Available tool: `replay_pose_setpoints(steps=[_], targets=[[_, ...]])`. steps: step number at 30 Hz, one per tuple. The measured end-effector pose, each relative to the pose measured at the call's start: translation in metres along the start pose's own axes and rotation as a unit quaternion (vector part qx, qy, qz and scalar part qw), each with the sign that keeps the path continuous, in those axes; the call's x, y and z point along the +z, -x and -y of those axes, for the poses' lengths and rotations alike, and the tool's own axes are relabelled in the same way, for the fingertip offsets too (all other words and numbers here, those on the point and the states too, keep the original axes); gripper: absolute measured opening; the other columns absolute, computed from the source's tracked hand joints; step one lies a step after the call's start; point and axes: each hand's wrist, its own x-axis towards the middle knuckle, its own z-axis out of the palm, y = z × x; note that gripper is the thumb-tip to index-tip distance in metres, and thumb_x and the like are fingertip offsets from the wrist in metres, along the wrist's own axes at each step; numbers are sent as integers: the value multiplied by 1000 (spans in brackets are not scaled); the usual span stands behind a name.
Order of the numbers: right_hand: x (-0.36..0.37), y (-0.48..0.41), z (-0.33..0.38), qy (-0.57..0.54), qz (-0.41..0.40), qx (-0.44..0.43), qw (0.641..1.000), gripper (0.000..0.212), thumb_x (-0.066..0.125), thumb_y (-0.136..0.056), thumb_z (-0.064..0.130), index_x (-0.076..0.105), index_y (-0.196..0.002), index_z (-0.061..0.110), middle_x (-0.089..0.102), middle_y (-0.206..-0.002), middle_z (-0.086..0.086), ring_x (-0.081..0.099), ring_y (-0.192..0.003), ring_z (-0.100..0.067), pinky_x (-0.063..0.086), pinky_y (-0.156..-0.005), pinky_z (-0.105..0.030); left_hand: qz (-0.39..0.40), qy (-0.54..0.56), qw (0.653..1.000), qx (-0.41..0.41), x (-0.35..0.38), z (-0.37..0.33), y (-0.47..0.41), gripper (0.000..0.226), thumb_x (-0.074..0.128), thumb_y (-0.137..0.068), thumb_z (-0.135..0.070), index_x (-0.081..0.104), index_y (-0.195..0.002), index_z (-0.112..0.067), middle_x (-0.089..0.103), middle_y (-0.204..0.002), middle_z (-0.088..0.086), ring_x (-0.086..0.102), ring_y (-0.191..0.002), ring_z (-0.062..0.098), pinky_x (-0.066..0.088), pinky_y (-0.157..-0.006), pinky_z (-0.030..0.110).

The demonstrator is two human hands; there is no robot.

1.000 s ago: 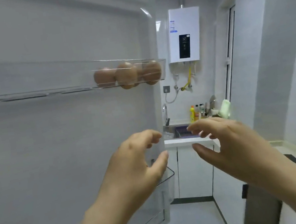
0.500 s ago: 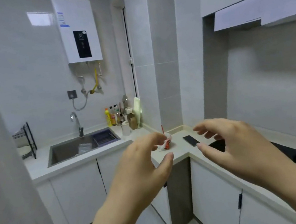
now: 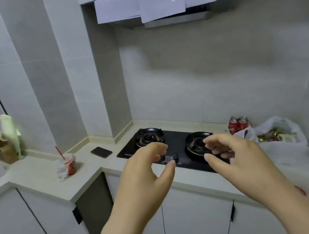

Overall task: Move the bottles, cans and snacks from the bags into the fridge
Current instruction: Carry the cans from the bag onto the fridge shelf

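The bag (image 3: 283, 121) hides the lower parts of the cans (image 3: 234, 125); its blurred contents cannot be told.

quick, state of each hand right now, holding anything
Left hand: open, fingers loosely curled, holding nothing.
Right hand: open, fingers loosely curled, holding nothing.

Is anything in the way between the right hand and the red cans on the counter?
Nothing solid: open air runs from the right hand to the red cans; only the plastic bag rim laps their bases.
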Motion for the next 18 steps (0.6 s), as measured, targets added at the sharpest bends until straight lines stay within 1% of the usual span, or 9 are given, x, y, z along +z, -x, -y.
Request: replay_pose_setpoints(steps=[2, 4, 6, 8, 12, 15, 18], targets=[[-10, 0, -24, 4, -16, 35, 999, 27, 66, -86, 26, 64, -110, 36, 64, -100, 23, 57, -96, 7, 50, -86, -18, 27, 13, 1000, 11, 29, -3, -16, 34, 59, -88, -40, 55, -122, -38, 56, -112, -28, 50, -103, -16, 43, -86, 8], [-21, -2, -49, 8, -29, 68, 997, 25, 65, -86, 27, 63, -110, 37, 63, -100, 22, 57, -96, 6, 50, -86, -19, 54, 24, 998, 15, 58, -9, -32, 33, 59, -88, -40, 54, -121, -40, 55, -110, -29, 49, -103, -17, 40, -83, 5], [-32, -8, -75, 7, -41, 89, 995, 24, 64, -86, 27, 63, -109, 35, 64, -101, 20, 58, -96, 5, 50, -86, -20, 70, 39, 997, 24, 87, -16, -48, 32, 60, -88, -38, 56, -120, -38, 57, -110, -28, 51, -103, -14, 42, -85, 8], [-43, -17, -101, 6, -50, 107, 993, 24, 65, -86, 28, 63, -109, 36, 64, -103, 20, 58, -96, 4, 50, -86, -20, 83, 50, 995, 25, 117, -24, -66, 32, 61, -88, -36, 57, -119, -37, 58, -111, -27, 53, -105, -12, 46, -90, 14], [-69, -37, -159, 7, -60, 146, 987, 25, 65, -86, 33, 62, -111, 38, 64, -103, 16, 59, -97, -1, 54, -84, -27, 107, 57, 992, 23, 175, -40, -101, 31, 61, -87, -34, 59, -118, -35, 60, -109, -26, 54, -105, -9, 48, -94, 21], [-85, -52, -199, 28, -59, 156, 986, 27, 65, -86, 33, 63, -112, 36, 65, -104, 17, 59, -96, 3, 51, -87, -24, 120, 65, 990, 25, 213, -53, -126, 30, 63, -87, -31, 61, -117, -32, 61, -107, -25, 55, -103, -10, 47, -93, 18], [-96, -66, -231, 37, -58, 167, 984, 28, 65, -85, 33, 63, -113, 34, 64, -105, 18, 59, -95, 3, 52, -88, -26, 134, 73, 988, 25, 247, -61, -147, 30, 63, -87, -29, 61, -117, -31, 62, -107, -24, 56, -102, -9, 47, -91, 17]])
